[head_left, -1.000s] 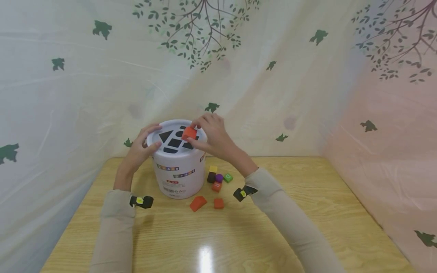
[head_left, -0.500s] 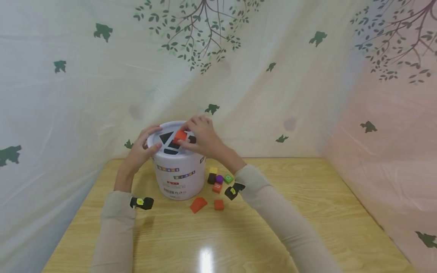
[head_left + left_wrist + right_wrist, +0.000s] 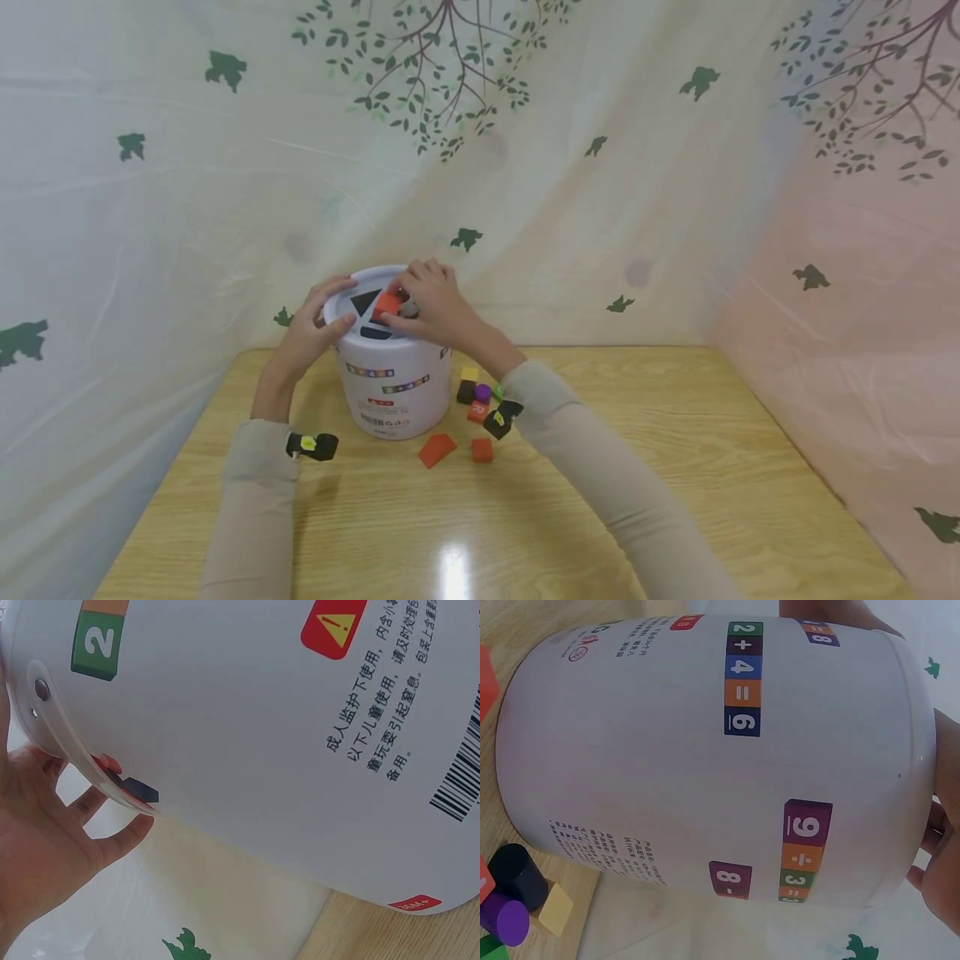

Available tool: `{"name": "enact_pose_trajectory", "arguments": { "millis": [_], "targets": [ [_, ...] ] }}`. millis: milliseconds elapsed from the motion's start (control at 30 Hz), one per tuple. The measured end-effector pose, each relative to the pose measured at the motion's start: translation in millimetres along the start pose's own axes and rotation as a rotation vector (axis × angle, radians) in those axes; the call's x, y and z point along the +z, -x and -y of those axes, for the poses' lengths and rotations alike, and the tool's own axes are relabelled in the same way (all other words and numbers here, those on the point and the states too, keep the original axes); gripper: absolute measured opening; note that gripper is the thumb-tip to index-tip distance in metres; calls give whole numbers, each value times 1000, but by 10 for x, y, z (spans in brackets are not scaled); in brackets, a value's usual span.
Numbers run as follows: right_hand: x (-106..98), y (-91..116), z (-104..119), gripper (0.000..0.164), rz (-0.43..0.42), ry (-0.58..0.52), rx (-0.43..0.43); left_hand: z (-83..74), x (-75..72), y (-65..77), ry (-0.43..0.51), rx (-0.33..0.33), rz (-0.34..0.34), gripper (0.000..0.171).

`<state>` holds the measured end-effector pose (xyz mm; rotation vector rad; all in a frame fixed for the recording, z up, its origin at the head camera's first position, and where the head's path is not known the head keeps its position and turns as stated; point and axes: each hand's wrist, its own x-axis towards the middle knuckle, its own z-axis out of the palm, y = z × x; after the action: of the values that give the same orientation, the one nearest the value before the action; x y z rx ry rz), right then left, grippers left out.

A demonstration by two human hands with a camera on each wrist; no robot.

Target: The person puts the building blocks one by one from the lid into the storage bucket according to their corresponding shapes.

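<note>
A white bucket stands on the table, its lid cut with dark shaped holes. My left hand holds the bucket's left rim, thumb toward the front and fingers toward the back. In the left wrist view that hand lies against the rim beside the handle. Over the middle of the lid, my right hand pinches a red block between thumb and fingers. Its underside and the hole beneath are hidden. In the right wrist view only part of the right hand shows, at the bucket's top.
Right of the bucket lie a yellow block, a black block, a purple cylinder, a partly hidden green block and an orange lettered block. In front are a red angular block and a red-orange block.
My right hand has moved left and slightly down across the lid with the red block, from the right side to its middle. My left hand has kept its hold on the rim.
</note>
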<state>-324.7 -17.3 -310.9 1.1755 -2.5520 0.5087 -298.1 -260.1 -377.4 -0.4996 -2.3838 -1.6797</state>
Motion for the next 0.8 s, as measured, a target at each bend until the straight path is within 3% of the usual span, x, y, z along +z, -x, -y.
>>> {"name": "enact_pose_trajectory", "arguments": {
  "millis": [800],
  "targets": [
    [-6, 124, -96, 40, -45, -7, -15, -2, 4, 2, -4, 3, -4, 65]
  ]
}}
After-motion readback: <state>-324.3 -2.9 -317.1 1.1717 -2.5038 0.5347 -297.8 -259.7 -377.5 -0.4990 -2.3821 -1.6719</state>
